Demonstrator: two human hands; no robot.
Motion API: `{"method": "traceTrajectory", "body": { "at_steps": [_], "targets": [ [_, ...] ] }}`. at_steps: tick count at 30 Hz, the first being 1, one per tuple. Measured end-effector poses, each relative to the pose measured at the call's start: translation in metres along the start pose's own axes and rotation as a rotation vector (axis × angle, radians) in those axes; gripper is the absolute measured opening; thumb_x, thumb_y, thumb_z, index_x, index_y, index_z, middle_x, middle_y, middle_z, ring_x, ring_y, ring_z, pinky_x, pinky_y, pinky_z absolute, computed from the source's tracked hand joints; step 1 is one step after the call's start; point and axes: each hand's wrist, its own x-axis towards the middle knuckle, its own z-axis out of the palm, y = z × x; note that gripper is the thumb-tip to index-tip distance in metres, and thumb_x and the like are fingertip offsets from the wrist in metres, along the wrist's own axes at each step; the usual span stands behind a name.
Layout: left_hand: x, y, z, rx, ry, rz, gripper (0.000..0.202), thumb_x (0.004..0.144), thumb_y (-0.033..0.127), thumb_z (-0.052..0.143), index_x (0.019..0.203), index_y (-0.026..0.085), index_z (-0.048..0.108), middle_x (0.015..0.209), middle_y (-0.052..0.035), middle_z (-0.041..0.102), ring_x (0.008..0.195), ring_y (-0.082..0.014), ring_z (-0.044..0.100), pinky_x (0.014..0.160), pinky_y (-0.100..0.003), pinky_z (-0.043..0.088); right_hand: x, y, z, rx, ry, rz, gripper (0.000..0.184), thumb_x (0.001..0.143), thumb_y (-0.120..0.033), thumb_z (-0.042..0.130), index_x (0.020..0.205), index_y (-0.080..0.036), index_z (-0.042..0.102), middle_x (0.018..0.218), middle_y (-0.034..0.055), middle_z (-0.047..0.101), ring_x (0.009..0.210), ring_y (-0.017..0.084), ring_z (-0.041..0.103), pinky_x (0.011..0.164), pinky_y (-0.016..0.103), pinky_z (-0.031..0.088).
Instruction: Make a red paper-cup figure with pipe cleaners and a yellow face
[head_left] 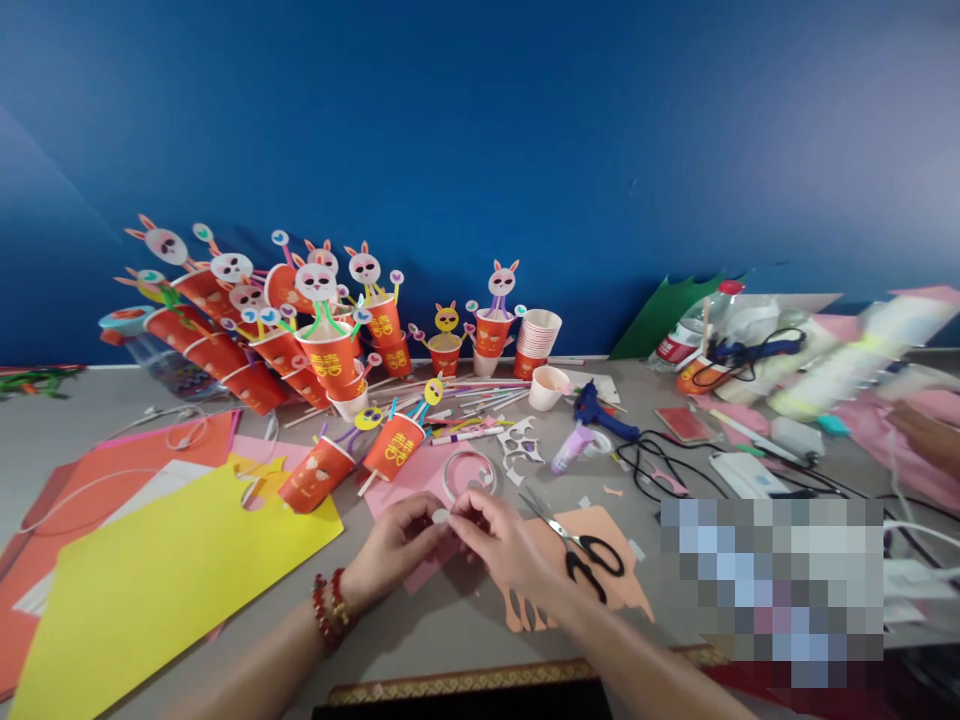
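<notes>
Between the fingertips of my left hand [405,540] is a small white paper disc [440,516]. My right hand [491,540] pinches at the disc's right edge; whether it grips the disc or some smaller piece is hidden by the fingers. Both hands hover over a pink paper sheet [386,492]. Just right of my right hand, black-handled scissors [574,540] lie partly spread on a cut peach paper sheet [622,540]. Beyond the fingers rests a white ring-shaped roll [470,472]. Two orange paper cups [319,475] with yellow faces lie tilted beyond my left hand.
Orange cups with rabbit faces [330,360] stand stacked along the blue wall. A yellow sheet [172,580] covers the left side. Right of centre are a blue glue gun [600,412], a purple glue stick [571,448] and black cables [652,465]. Another person's arm [930,440] shows at far right.
</notes>
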Motion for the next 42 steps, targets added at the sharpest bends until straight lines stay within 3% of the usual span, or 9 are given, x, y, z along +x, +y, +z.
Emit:
{"method": "traceTrajectory", "body": {
  "at_steps": [5,13,22,29,34,42],
  "targets": [
    [0.000,-0.001,0.000,-0.119,-0.085,-0.078,0.032,0.094,0.046,0.056,0.086,0.015,0.061,0.074,-0.0011,0.058,0.064,-0.0137,0.057,0.062,-0.025,0.047,0.000,0.004,-0.002,0.034,0.017,-0.034,0.020,0.092,-0.027,0.055,0.074,-0.021,0.049,0.065,-0.0050,0.048,0.059,0.012,0.048,0.056,0.022,0.038],
    [0.001,0.006,0.005,0.054,-0.002,-0.099,0.036,0.092,0.048,0.056,0.073,0.017,0.054,0.064,0.0001,0.058,0.059,-0.0131,0.057,0.057,-0.023,0.044,-0.004,0.008,-0.006,0.078,0.010,-0.015,0.018,0.092,-0.027,0.054,0.075,-0.022,0.049,0.063,-0.0050,0.050,0.055,0.012,0.052,0.055,0.023,0.039],
    [0.015,0.020,0.017,-0.035,0.011,-0.147,0.031,0.087,0.046,0.063,0.078,0.016,0.058,0.064,0.0004,0.060,0.058,-0.0134,0.058,0.057,-0.024,0.046,-0.004,0.012,-0.017,0.036,0.076,-0.070,0.019,0.093,-0.030,0.055,0.077,-0.021,0.054,0.068,-0.0029,0.052,0.060,0.013,0.051,0.055,0.023,0.040],
    [0.029,0.007,0.026,-0.263,0.129,-0.169,0.036,0.080,0.050,0.072,0.079,0.017,0.059,0.061,0.0036,0.059,0.054,-0.0113,0.056,0.053,-0.023,0.045,-0.001,0.005,-0.024,0.173,0.096,0.026,0.026,0.091,-0.044,0.059,0.080,-0.021,0.055,0.064,-0.0044,0.051,0.052,0.012,0.052,0.049,0.022,0.042],
    [0.025,0.003,0.026,-0.339,0.111,-0.235,0.036,0.080,0.050,0.074,0.084,0.016,0.062,0.064,0.0023,0.062,0.055,-0.0119,0.057,0.052,-0.023,0.047,-0.001,0.008,-0.023,0.160,0.111,0.032,0.022,0.092,-0.039,0.058,0.080,-0.021,0.056,0.066,-0.0028,0.054,0.054,0.012,0.054,0.051,0.023,0.045],
    [0.022,-0.006,0.025,-0.362,0.121,-0.214,0.036,0.082,0.050,0.072,0.087,0.016,0.062,0.065,0.0026,0.062,0.055,-0.0109,0.056,0.053,-0.023,0.047,0.000,0.006,-0.022,0.103,0.116,0.011,0.013,0.090,-0.029,0.058,0.079,-0.021,0.057,0.063,-0.0033,0.053,0.055,0.013,0.053,0.054,0.024,0.044]
  ]
}}
